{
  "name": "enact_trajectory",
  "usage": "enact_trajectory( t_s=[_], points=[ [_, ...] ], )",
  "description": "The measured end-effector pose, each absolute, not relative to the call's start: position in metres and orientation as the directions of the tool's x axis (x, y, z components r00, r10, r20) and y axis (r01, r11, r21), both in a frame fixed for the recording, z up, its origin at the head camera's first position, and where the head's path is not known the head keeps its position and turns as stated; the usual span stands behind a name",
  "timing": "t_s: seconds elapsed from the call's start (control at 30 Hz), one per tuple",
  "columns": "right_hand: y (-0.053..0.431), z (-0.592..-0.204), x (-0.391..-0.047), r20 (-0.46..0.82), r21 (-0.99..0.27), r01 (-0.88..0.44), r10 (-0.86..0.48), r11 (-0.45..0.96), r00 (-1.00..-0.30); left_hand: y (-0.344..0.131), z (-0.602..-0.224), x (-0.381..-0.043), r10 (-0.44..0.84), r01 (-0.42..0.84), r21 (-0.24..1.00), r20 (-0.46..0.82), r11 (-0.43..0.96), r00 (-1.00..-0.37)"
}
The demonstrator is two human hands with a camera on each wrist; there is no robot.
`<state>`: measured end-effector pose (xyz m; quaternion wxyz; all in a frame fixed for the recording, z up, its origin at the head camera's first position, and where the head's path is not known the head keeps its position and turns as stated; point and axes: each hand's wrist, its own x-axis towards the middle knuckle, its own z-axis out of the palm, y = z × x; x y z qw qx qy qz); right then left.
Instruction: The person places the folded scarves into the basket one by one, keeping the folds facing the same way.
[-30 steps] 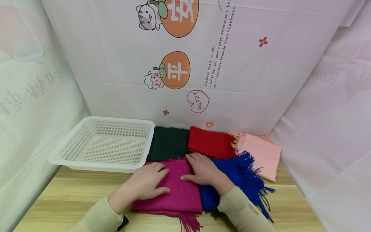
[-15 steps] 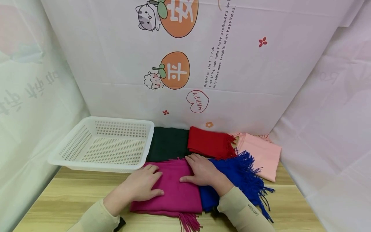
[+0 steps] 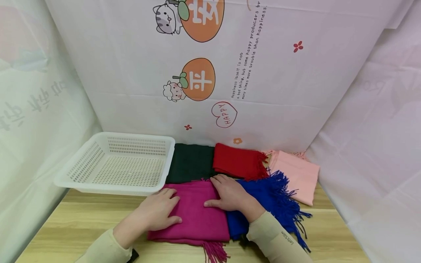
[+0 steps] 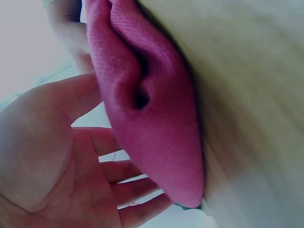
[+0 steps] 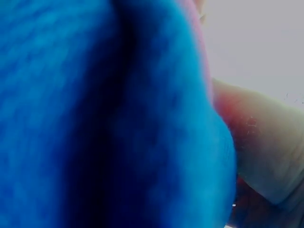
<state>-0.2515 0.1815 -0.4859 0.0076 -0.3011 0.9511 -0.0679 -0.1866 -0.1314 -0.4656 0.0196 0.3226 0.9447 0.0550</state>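
A folded magenta scarf (image 3: 200,215) with a fringe at its front right corner lies flat on the table. My left hand (image 3: 156,210) rests on its left edge, fingers spread; in the left wrist view the fingers (image 4: 133,190) lie relaxed along the scarf's folded side. My right hand (image 3: 231,195) lies across the scarf's right edge, where it meets a folded blue scarf (image 3: 245,184) with a long fringe. Close up in the right wrist view, the blue scarf (image 5: 156,118) is blurred and covers most of the hand. Neither hand curls round any cloth.
A white plastic basket (image 3: 112,189) with a perforated floor stands at the back left. Behind the magenta scarf lie a folded dark green cloth (image 3: 190,162) and a red scarf (image 3: 240,160). A pink scarf (image 3: 294,175) lies at the right. White printed sheets enclose the wooden table (image 3: 98,215).
My left hand has slid left across the magenta scarf to its edge. My right hand and the scarves have stayed in place.
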Motion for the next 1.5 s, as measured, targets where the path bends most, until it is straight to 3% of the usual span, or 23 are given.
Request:
enact_trajectory(
  t_s=[1.1,1.5],
  points=[
    [0.178,-0.484,-0.25,0.005,-0.22,-0.491,-0.502,0.843,-0.865,-0.139,-0.461,-0.17,0.501,0.505,0.1,0.065,0.857,-0.863],
    [0.176,-0.486,-0.249,0.027,-0.281,-0.462,-0.475,0.841,-0.88,-0.14,-0.463,-0.168,0.428,0.425,0.172,0.021,0.889,-0.904]
  ],
)
